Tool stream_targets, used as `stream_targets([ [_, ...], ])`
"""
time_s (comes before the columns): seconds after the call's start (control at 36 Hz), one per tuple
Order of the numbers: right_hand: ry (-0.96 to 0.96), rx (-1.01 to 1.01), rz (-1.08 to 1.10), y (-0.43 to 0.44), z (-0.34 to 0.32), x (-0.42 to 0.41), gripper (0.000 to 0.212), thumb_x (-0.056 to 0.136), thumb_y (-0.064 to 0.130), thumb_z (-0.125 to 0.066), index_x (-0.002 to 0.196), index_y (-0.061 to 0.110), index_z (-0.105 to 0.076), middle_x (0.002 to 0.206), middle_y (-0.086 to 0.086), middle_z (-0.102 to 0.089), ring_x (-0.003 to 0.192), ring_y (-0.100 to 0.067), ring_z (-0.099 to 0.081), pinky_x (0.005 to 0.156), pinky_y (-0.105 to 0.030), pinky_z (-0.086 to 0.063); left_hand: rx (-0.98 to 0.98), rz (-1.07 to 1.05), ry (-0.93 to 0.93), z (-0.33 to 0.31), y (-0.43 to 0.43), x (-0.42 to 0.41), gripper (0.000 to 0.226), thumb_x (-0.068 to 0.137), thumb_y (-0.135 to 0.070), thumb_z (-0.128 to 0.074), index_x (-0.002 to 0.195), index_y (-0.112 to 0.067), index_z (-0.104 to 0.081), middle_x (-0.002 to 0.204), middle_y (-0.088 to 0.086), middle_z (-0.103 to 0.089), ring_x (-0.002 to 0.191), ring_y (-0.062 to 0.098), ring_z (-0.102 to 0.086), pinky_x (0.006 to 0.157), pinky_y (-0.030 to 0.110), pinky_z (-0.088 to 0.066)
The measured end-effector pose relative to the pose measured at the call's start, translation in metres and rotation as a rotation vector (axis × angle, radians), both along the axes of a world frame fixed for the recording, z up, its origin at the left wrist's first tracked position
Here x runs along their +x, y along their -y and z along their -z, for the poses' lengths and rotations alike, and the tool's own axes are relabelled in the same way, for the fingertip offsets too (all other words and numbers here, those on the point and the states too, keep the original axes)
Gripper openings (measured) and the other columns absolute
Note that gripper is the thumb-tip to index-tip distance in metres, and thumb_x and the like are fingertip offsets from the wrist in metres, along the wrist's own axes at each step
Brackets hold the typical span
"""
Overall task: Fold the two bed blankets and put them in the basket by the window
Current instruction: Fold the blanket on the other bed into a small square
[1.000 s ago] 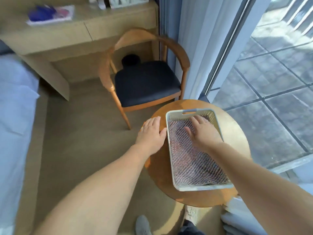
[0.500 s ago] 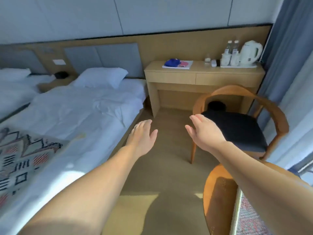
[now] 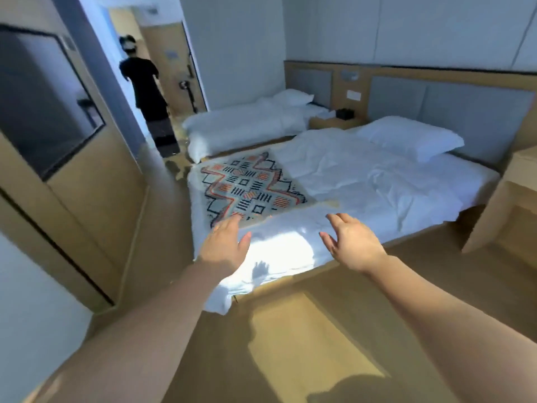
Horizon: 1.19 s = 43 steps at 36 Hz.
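Head | patterned blanket flat on bed (foot end) | left hand, right hand: fingers spread, gripping nothing

— What lies ahead of you?
— You face one patterned blanket: a cream ground with black zigzag outlines, short black bars, orange-red striped discs and pale blue-grey patches.
— How does it lie?
— You will find it spread flat and unfolded on the foot end of the near bed, toward the left side. Its right edge runs stepped and jagged across the white cover.
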State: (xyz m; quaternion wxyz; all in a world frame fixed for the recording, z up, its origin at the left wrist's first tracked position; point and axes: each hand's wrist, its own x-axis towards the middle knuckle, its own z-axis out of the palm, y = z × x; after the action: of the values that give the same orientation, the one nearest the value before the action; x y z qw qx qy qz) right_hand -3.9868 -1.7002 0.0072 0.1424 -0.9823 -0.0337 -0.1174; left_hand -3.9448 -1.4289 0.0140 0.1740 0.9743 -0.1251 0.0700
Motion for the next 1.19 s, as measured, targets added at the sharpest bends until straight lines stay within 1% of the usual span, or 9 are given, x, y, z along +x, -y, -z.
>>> stream_targets([
  [0.11,-0.017,-0.053,-0.126,-0.084,-0.005,0.028,0.047,0.097,0.034,-0.045,0.136,0.008,-0.044,0.128,-0.016,-0.055,0.116,-0.035,-0.052,0.095,-0.040,-0.044,-0.016,-0.130,-0.001,-0.003,-0.090,-0.008,0.054,0.099,-0.039,-0.036,0.145,-0.011,-0.033,0.147,0.008,-0.040,0.136,0.023,-0.034,0.111,0.035,-0.028],
  [0.31,-0.015,-0.085,-0.239,-0.240,-0.015,0.072,0.043,0.096,0.030,-0.047,0.135,0.011,-0.046,0.127,-0.014,-0.057,0.115,-0.034,-0.053,0.089,-0.037,-0.043,-0.059,-0.264,0.054,0.001,-0.233,-0.003,0.049,0.099,-0.036,-0.039,0.143,-0.015,-0.039,0.146,0.001,-0.043,0.135,0.017,-0.036,0.108,0.031,-0.029],
  [0.42,0.013,-0.100,-0.300,-0.326,-0.012,0.097,0.034,0.092,0.029,-0.048,0.120,0.012,-0.054,0.113,-0.014,-0.063,0.102,-0.034,-0.059,0.080,-0.035,-0.046,-0.056,-0.271,0.076,-0.005,-0.308,0.007,0.048,0.100,-0.037,-0.039,0.142,-0.013,-0.040,0.145,0.003,-0.045,0.133,0.019,-0.040,0.107,0.035,-0.035],
  [0.56,-0.002,-0.107,-0.343,-0.401,-0.005,0.124,0.035,0.093,0.034,-0.046,0.123,0.016,-0.052,0.115,-0.010,-0.062,0.103,-0.032,-0.058,0.082,-0.035,-0.047,-0.012,-0.265,0.096,-0.011,-0.377,0.029,0.048,0.100,-0.038,-0.037,0.140,-0.012,-0.041,0.141,0.003,-0.048,0.129,0.020,-0.045,0.102,0.036,-0.041],
  [0.67,-0.017,-0.078,-0.348,-0.430,0.000,0.151,0.039,0.092,0.034,-0.047,0.127,0.016,-0.052,0.117,-0.011,-0.062,0.105,-0.032,-0.058,0.085,-0.037,-0.049,-0.011,-0.261,0.091,-0.008,-0.412,0.057,0.048,0.099,-0.039,-0.037,0.140,-0.013,-0.041,0.140,0.002,-0.049,0.128,0.019,-0.046,0.099,0.036,-0.042],
  [0.86,-0.016,-0.089,-0.339,-0.453,0.012,0.220,0.036,0.092,0.030,-0.050,0.123,0.013,-0.056,0.112,-0.012,-0.064,0.103,-0.032,-0.062,0.084,-0.037,-0.051,-0.007,-0.235,0.061,0.009,-0.439,0.123,0.049,0.099,-0.039,-0.037,0.139,-0.012,-0.042,0.140,0.002,-0.049,0.126,0.018,-0.048,0.101,0.035,-0.042],
  [0.94,-0.015,-0.096,-0.335,-0.460,0.016,0.267,0.036,0.092,0.030,-0.049,0.122,0.012,-0.055,0.110,-0.014,-0.064,0.101,-0.032,-0.061,0.081,-0.036,-0.050,-0.004,-0.233,0.068,0.011,-0.443,0.165,0.048,0.099,-0.039,-0.037,0.140,-0.013,-0.042,0.140,0.000,-0.049,0.128,0.017,-0.046,0.101,0.034,-0.041],
  [1.06,-0.010,-0.075,-0.326,-0.474,0.019,0.337,0.039,0.092,0.033,-0.050,0.126,0.013,-0.054,0.119,-0.013,-0.062,0.108,-0.033,-0.059,0.089,-0.039,-0.049,-0.004,-0.233,0.076,0.010,-0.449,0.228,0.047,0.100,-0.039,-0.037,0.140,-0.015,-0.041,0.142,-0.001,-0.047,0.130,0.017,-0.043,0.102,0.036,-0.041],
  [1.19,-0.026,-0.039,-0.341,-0.487,0.020,0.422,0.040,0.092,0.031,-0.051,0.127,0.013,-0.055,0.120,-0.012,-0.062,0.110,-0.031,-0.058,0.088,-0.038,-0.048,0.023,-0.236,0.035,0.008,-0.457,0.315,0.050,0.099,-0.042,-0.035,0.142,-0.016,-0.038,0.144,-0.001,-0.045,0.133,0.016,-0.041,0.106,0.037,-0.039],
])
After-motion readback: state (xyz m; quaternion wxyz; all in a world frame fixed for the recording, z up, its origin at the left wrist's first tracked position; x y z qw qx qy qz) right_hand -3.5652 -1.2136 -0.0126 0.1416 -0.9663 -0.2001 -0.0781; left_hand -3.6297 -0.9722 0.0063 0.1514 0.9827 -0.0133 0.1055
